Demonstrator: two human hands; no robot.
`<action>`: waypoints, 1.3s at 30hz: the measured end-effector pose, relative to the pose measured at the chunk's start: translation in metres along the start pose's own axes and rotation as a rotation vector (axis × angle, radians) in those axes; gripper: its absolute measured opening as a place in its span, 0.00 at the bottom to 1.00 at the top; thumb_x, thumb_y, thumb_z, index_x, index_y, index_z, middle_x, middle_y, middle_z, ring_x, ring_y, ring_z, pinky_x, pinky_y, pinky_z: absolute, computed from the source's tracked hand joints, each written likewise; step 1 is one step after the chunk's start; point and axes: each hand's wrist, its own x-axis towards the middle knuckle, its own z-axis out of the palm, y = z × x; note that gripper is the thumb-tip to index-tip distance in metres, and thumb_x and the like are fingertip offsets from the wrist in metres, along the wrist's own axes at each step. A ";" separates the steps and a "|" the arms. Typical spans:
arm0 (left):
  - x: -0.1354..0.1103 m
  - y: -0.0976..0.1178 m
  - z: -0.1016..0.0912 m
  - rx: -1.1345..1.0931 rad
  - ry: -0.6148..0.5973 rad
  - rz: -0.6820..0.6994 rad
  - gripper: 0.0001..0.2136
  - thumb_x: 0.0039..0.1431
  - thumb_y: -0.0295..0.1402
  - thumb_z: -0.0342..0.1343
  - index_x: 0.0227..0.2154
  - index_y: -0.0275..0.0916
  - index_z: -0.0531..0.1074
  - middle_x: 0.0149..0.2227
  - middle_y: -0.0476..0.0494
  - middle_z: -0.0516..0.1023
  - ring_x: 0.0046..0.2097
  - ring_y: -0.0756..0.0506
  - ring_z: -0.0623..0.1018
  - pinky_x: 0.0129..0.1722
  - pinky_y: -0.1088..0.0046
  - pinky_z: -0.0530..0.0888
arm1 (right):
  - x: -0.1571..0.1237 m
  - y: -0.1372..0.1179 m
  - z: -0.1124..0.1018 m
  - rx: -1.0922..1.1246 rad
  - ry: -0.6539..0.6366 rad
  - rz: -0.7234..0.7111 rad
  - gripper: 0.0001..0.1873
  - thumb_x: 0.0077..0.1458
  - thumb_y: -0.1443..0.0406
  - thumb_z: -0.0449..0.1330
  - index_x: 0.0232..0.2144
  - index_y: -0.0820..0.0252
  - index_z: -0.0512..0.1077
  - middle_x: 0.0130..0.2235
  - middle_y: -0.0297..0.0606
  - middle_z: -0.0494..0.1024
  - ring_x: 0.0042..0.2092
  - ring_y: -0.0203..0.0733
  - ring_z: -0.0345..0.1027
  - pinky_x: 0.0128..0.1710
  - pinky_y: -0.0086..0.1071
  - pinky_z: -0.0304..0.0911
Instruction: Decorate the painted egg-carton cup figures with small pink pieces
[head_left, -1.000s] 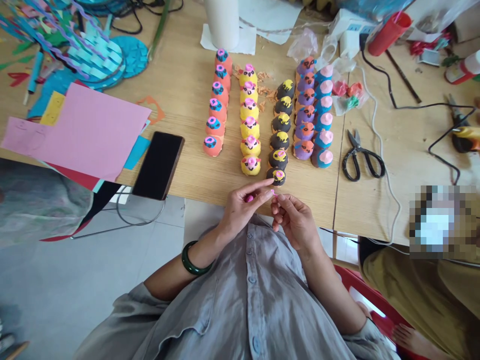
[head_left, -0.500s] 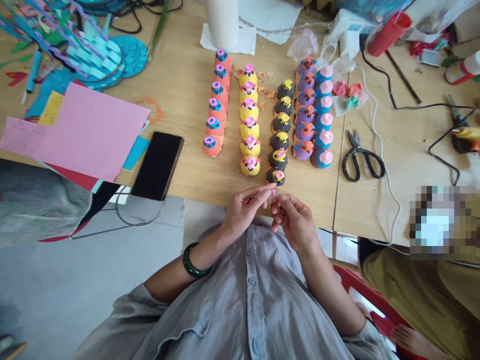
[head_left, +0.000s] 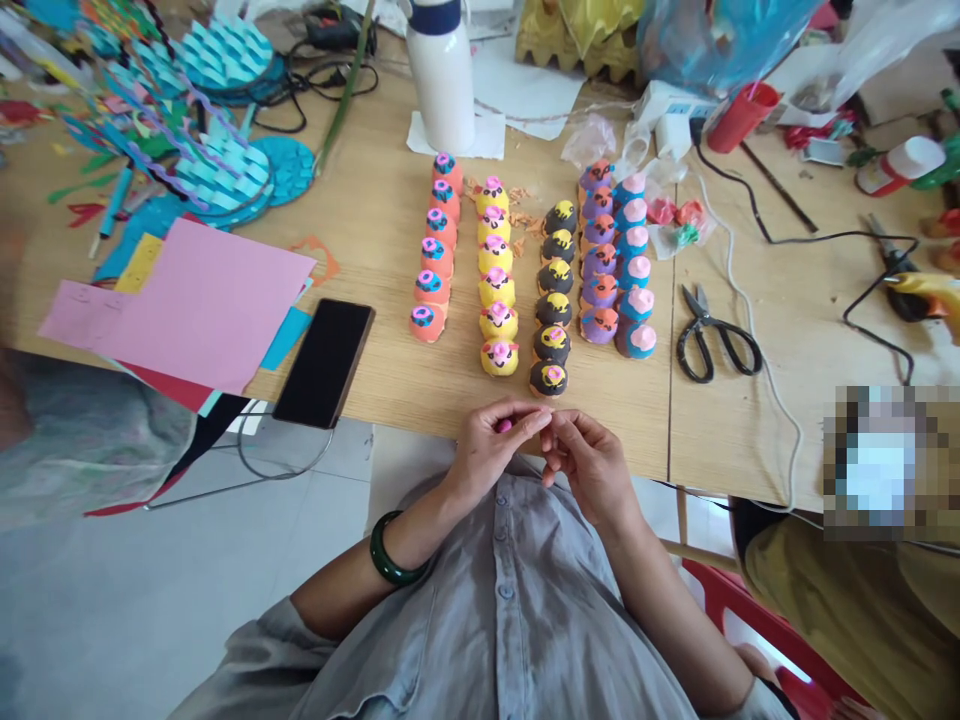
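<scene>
My left hand (head_left: pixel 491 450) and my right hand (head_left: pixel 589 460) meet fingertip to fingertip at the table's near edge, both pinched. A small pink lump (head_left: pixel 504 426) sits in my left hand's fingers. What the right fingertips pinch is too small to make out. Just beyond them stands a black clay figure with a yellow and pink top (head_left: pixel 548 378), the nearest of a black row. Orange (head_left: pixel 428 322), yellow (head_left: pixel 499 356), purple (head_left: pixel 599 324) and blue (head_left: pixel 636 339) rows of like figures stand beside it.
A black phone (head_left: pixel 324 362) and pink paper (head_left: pixel 196 305) lie at the left. Black scissors (head_left: pixel 711 338), cables and a glue gun (head_left: pixel 916 292) are at the right. A white bottle (head_left: pixel 442 75) stands behind the rows. Another person (head_left: pixel 877 560) sits at the right.
My left forefinger has curled in, and both hands have closed together at the fingertips. The camera has tilted up, showing more of the table's far side.
</scene>
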 end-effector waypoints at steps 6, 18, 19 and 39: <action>0.000 0.002 -0.002 -0.014 -0.063 -0.068 0.19 0.57 0.42 0.65 0.48 0.39 0.82 0.31 0.48 0.81 0.27 0.53 0.68 0.25 0.77 0.62 | 0.002 -0.001 0.000 0.066 0.020 -0.014 0.18 0.48 0.52 0.73 0.25 0.60 0.75 0.23 0.30 0.72 0.19 0.29 0.60 0.14 0.24 0.68; 0.003 0.004 0.001 -0.034 0.013 -0.006 0.15 0.57 0.44 0.64 0.41 0.39 0.84 0.30 0.47 0.79 0.29 0.51 0.72 0.27 0.76 0.65 | 0.001 0.000 -0.001 0.047 0.008 -0.009 0.18 0.48 0.52 0.72 0.26 0.60 0.76 0.23 0.30 0.73 0.19 0.29 0.62 0.14 0.24 0.69; 0.003 0.004 0.001 -0.047 0.000 -0.026 0.18 0.58 0.45 0.63 0.45 0.40 0.83 0.31 0.47 0.79 0.29 0.52 0.71 0.25 0.77 0.64 | 0.001 -0.001 -0.001 0.057 0.010 -0.012 0.18 0.47 0.52 0.73 0.26 0.60 0.76 0.23 0.30 0.73 0.19 0.29 0.61 0.14 0.24 0.68; 0.001 -0.004 0.004 -0.066 -0.065 -0.087 0.17 0.59 0.43 0.63 0.47 0.39 0.82 0.30 0.48 0.78 0.27 0.53 0.69 0.26 0.77 0.65 | 0.002 0.001 -0.004 0.098 -0.003 -0.002 0.19 0.48 0.52 0.72 0.25 0.61 0.75 0.23 0.30 0.73 0.18 0.29 0.61 0.13 0.24 0.68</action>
